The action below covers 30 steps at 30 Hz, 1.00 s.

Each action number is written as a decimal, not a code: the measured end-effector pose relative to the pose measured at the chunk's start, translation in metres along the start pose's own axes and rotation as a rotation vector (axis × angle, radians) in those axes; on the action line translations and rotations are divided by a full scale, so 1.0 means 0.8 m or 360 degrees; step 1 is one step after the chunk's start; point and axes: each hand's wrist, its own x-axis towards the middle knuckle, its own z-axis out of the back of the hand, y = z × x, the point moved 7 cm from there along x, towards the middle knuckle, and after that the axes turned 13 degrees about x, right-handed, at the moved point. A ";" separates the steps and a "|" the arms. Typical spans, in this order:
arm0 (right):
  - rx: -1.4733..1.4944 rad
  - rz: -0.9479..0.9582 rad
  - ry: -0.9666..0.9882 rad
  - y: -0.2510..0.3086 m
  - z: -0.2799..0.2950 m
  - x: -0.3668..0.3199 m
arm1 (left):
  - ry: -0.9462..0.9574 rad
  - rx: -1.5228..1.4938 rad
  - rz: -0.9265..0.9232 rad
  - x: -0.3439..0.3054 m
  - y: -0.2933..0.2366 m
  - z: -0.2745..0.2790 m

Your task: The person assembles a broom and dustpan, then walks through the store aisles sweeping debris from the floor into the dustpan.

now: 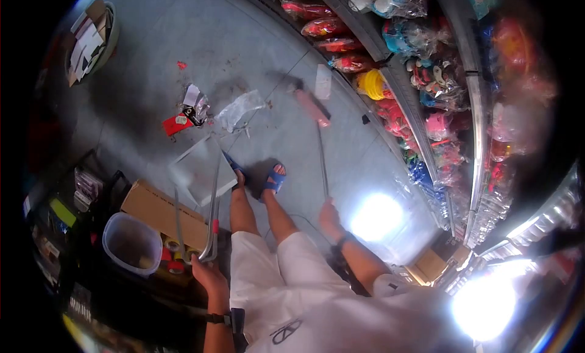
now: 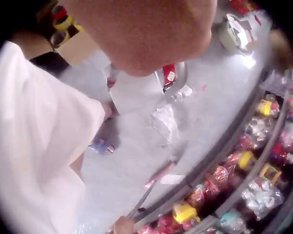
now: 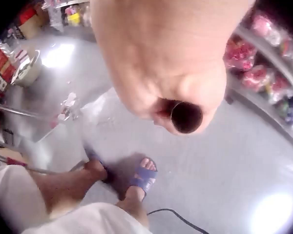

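My left hand [image 1: 209,278] grips the metal handle of a long-handled dustpan. Its white pan [image 1: 194,173] sits on the floor by my feet, and in the left wrist view the pan [image 2: 134,97] is partly covered by the hand. A broom handle runs through the curled fingers of my right hand [image 1: 330,220]; its hollow tube end [image 3: 187,118] pokes out in the right wrist view. The pink broom head [image 1: 314,109] lies out on the floor, ahead and to the right. Beyond the pan are crumpled clear plastic [image 1: 241,110] and a red packet [image 1: 177,124].
Shelves [image 1: 414,109] of bagged colourful goods line the right side. A white paper strip [image 1: 323,81] lies beside the broom head. Left of me stand a clear plastic tub [image 1: 133,243] and a cardboard box [image 1: 164,213]. A bin of cardboard scraps [image 1: 113,36] is far left.
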 end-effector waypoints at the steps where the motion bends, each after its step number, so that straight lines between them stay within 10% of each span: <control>1: -0.0055 -0.0011 0.0044 -0.022 0.021 -0.024 | -0.0059 0.0245 -0.0164 0.004 -0.002 0.008; 9: 0.0328 -0.0462 -0.0052 -0.083 0.080 -0.059 | -0.0135 -0.0016 0.0067 -0.006 -0.002 0.010; 10: -0.0389 0.0502 -0.0164 -0.146 0.012 0.004 | -0.0157 -0.0030 0.0071 -0.008 -0.002 0.010; 12: -0.0801 0.0573 -0.0301 -0.145 -0.012 0.091 | -0.0193 -0.0059 0.0082 -0.011 -0.001 0.010; 14: -0.1675 0.0590 0.0604 -0.037 -0.007 0.133 | -0.0091 0.0097 0.0011 -0.006 0.003 0.018; 19: 0.0757 -0.0284 -0.0111 0.046 -0.007 0.088 | -0.0029 0.0070 -0.0102 0.000 -0.005 0.014; 23: 0.0471 -0.0182 0.0155 0.028 -0.013 0.010 | -0.0125 0.0579 -0.0444 -0.006 -0.019 0.011; 30: 0.0363 -0.0051 0.0183 -0.105 0.084 -0.104 | -0.0067 0.0208 -0.0181 -0.046 -0.036 -0.020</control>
